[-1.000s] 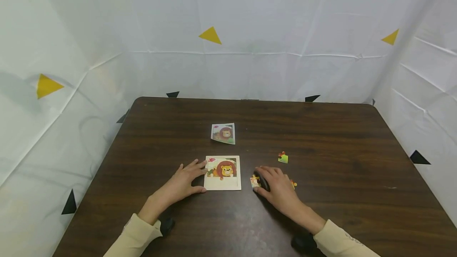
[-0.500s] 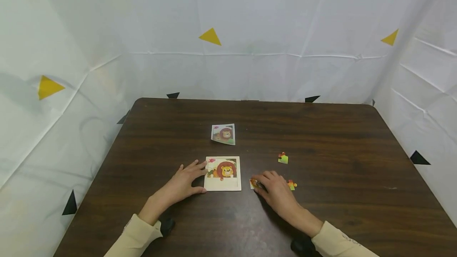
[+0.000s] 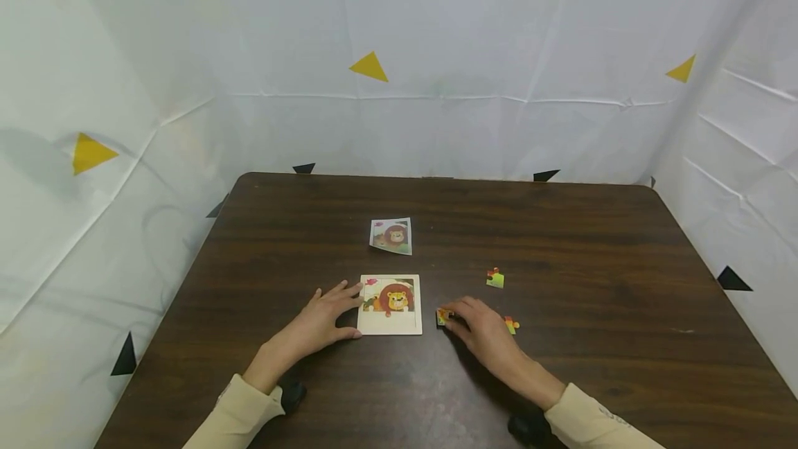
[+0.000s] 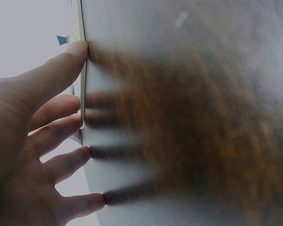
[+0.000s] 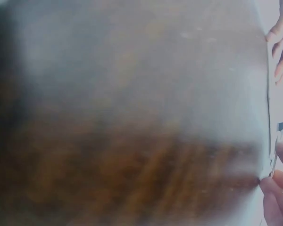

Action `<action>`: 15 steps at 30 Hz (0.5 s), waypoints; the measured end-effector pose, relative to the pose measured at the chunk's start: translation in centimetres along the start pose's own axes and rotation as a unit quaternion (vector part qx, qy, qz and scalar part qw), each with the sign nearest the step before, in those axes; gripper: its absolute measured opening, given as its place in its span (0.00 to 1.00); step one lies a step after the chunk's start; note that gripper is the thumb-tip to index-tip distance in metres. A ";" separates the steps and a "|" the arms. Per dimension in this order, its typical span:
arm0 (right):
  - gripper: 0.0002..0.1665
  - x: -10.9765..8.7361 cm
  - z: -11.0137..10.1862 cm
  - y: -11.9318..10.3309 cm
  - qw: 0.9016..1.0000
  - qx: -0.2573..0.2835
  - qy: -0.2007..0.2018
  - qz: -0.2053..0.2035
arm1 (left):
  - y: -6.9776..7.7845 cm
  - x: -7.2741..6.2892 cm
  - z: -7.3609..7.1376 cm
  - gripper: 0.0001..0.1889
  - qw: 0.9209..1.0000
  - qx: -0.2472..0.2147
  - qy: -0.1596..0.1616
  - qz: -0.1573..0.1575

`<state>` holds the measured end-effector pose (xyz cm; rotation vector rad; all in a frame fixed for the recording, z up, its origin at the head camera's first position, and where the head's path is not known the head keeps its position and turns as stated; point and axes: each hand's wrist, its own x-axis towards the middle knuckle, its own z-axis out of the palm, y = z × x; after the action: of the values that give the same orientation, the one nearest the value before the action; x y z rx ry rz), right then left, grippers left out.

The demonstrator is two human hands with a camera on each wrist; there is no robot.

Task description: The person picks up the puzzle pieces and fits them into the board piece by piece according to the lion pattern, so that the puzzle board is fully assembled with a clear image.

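Note:
In the head view my left hand (image 3: 326,313) lies spread beside a puzzle board (image 3: 389,324), fingertips and thumb at its left edge. A lion picture covers the board's upper part, and the lower strip is pale and bare. My right hand (image 3: 488,333) pinches a small colourful jigsaw piece (image 3: 443,317) between thumb and fingers, just right of the board. The piece looks tilted, with a dark lower edge, and fingers partly cover it. In the right wrist view the fingers (image 5: 269,187) hold its thin edge. The left wrist view shows the left thumb (image 4: 77,49) against the board's side.
Two loose jigsaw pieces lie on the brown table (image 3: 592,248): a green and red one (image 3: 495,278) farther back, another (image 3: 512,325) partly behind the right hand. A paper card (image 3: 391,235) with the lion picture lies beyond the board, one corner curled. White sheeting (image 3: 436,130) surrounds the table.
My right fingers have drawn together on the jigsaw piece, which now looks tilted. The dark patch between thumb and fingers has gone from sight. My left hand stays at the board.

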<state>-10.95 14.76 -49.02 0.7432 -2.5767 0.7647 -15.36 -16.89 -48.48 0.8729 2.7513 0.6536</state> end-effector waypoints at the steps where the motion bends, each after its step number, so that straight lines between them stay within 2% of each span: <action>1: 0.18 0.1 -0.1 0.0 1.000 0.014 0.001 0.002 | 0.0 0.0 0.0 0.33 1.000 0.000 0.000 0.001; 4: 0.18 0.2 -0.3 -0.1 0.999 0.038 -0.001 0.012 | 0.0 0.0 0.1 0.33 1.000 0.000 0.000 0.000; 10: 0.17 0.5 -0.4 -0.2 0.999 0.043 -0.003 0.025 | 0.1 0.0 0.0 0.33 1.000 -0.005 -0.006 -0.007; 15: 0.17 0.9 -0.4 -0.2 0.999 0.048 0.015 0.014 | 0.2 0.0 0.0 0.34 1.000 -0.006 -0.009 -0.011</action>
<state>-11.46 14.47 -48.23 0.7198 -2.5434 0.9060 -15.24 -16.75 -48.37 0.8418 2.7337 0.6546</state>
